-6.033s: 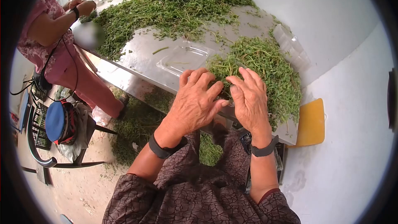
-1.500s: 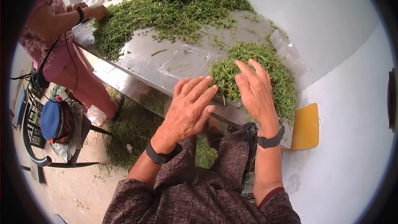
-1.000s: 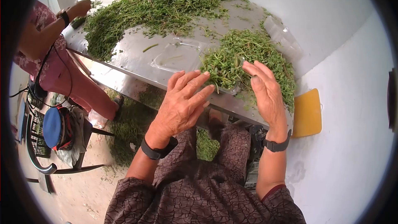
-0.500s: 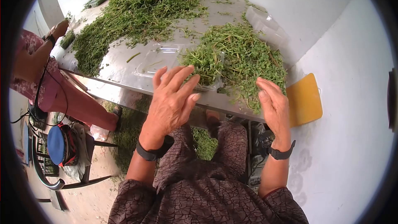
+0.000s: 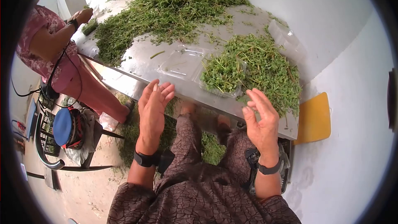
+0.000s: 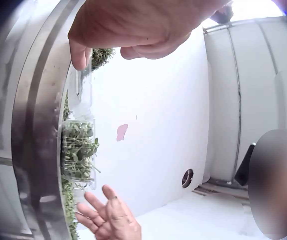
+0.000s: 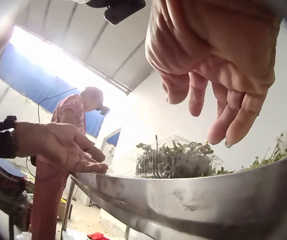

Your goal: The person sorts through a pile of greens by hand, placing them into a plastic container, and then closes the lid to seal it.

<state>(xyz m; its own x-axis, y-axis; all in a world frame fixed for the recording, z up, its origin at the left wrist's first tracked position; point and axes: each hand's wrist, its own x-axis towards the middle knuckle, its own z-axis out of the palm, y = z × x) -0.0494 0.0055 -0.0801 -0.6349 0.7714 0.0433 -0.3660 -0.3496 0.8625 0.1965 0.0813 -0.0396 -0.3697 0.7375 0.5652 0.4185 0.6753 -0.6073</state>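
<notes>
Both hands are empty: left hand (image 5: 152,114) and right hand (image 5: 264,126) hover around the table's (image 5: 139,60) near edge, fingers loose. Plastic box (image 5: 219,93) of greens (image 5: 224,72) sits at that edge, probably for easy reach, bigger pile (image 5: 271,70) right beside it, likely kept handy.

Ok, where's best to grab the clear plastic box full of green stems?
Probably pinch the near wall of the clear plastic box, coming from the front: it faces outward, while a loose green heap crowds its right and a shallow clear plastic piece lies left.
</notes>
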